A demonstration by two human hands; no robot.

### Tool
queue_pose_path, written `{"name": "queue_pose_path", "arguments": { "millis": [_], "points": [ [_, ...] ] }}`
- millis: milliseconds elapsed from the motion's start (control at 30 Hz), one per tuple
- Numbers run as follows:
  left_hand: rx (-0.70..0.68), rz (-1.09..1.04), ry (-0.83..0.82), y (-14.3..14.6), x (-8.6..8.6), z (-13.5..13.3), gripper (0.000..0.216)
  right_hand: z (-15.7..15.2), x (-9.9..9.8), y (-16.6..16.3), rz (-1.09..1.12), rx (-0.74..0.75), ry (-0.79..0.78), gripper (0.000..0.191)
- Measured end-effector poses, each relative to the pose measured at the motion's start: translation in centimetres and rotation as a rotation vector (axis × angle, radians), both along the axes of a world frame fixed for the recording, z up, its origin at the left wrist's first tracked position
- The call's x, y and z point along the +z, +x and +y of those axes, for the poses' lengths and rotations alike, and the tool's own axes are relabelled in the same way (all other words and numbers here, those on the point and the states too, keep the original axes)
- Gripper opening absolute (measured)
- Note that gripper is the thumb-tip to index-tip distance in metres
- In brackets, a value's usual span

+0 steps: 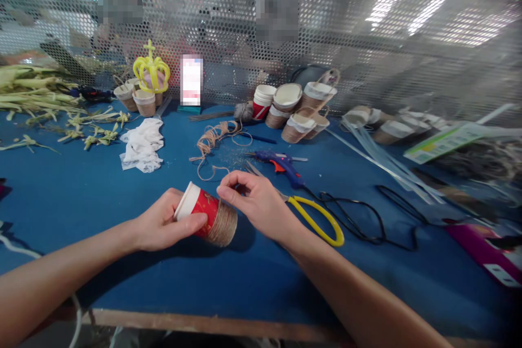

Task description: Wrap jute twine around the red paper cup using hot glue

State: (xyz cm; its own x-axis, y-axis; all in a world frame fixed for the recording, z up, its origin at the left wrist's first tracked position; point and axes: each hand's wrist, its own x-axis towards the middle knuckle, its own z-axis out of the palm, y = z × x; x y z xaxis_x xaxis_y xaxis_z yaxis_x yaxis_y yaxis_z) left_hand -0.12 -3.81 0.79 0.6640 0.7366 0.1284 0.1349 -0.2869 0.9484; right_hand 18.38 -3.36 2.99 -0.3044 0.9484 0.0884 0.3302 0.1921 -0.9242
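Observation:
My left hand (165,220) is wrapped round a red and white paper cup (207,207), which lies tilted with its white rim to the left. Brown twine (223,224) is wound in close rows round the cup's base end. Beside the cup, my right hand (255,198) pinches with thumb and forefinger at the edge of the winding; a strand of the twine runs from there to a loose coil (212,138) farther back. Right of that hand lie yellow-handled scissors (318,223), partly hidden by it. A blue glue gun (281,163) rests just behind them.
Several twine-wrapped cups (299,125) stand at the back, others by a yellow crown (150,73). A crumpled white cloth (142,144) lies left. Clear glue sticks (391,160) and a black cable (367,223) spread rightward. A perforated metal screen (228,27) closes off the back.

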Motion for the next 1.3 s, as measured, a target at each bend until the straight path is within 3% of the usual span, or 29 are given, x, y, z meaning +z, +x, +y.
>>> {"name": "queue_pose_path", "arguments": {
  "millis": [400, 967, 1300],
  "points": [
    [-0.037, -0.024, 0.147, -0.08, 0.07, 0.00, 0.033, 0.27, -0.55, 0.11, -0.007, 0.018, -0.043, 0.017],
    [-0.048, -0.049, 0.207, -0.20, -0.11, -0.09, 0.029, 0.18, -0.79, -0.02, 0.026, 0.042, -0.144, 0.017],
    [-0.015, -0.097, 0.058, -0.14, -0.20, -0.19, 0.032, 0.43, -1.01, -0.06, 0.070, 0.032, -0.205, 0.017]
  ]
}}
